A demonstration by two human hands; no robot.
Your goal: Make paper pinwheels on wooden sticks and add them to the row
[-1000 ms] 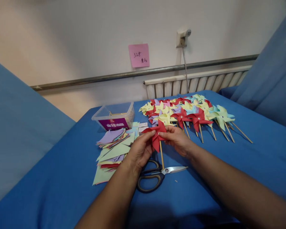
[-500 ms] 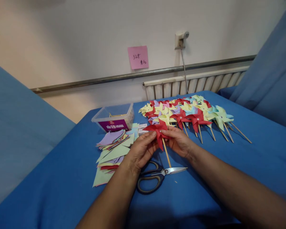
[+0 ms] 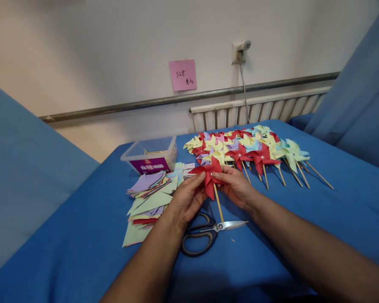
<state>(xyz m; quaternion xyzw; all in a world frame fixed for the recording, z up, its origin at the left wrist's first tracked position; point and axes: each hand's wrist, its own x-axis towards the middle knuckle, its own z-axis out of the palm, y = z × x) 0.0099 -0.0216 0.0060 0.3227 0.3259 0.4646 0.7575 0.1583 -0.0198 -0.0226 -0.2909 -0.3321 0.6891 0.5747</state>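
Right now my left hand (image 3: 187, 198) and my right hand (image 3: 236, 186) both pinch the red pinwheel (image 3: 208, 176) just above the blue tabletop (image 3: 82, 235), each grip closed on a paper blade, its wooden stick (image 3: 218, 207) slanting down toward the scissors (image 3: 205, 233). Cut paper squares (image 3: 150, 198) lie to my left beside a clear plastic box (image 3: 151, 155); finished pinwheels (image 3: 252, 149) are heaped beyond.

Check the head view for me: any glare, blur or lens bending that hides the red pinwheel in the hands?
Head view: soft, even light, no harsh shadows; the red pinwheel and both hands, left hand and right hand, are sharp. Slight glint on the scissors blade. Wide-angle bending curves the wall rail and picture edges.
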